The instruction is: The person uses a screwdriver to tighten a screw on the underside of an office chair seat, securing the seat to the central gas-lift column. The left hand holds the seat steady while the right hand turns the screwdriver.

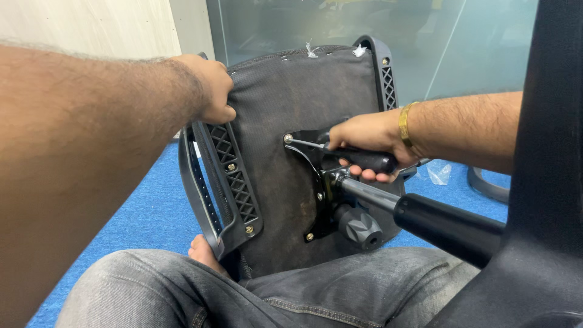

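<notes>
Blue carpet floor [152, 212] under everything, and I'm sat with an upturned office chair seat [285, 121] propped on my jeans. At about 10 o'clock my left hand [209, 88] is curled tight over the seat's top edge, just above the black plastic armrest bracket [234, 182]. Dead centre, the metal mechanism plate [316, 182] is bolted on. At 2 o'clock my right hand [364, 146] is wrapped shut around a black-handled tool [364, 159], tip on a bolt. Gas cylinder [425, 215] pokes out toward 4 o'clock.
</notes>
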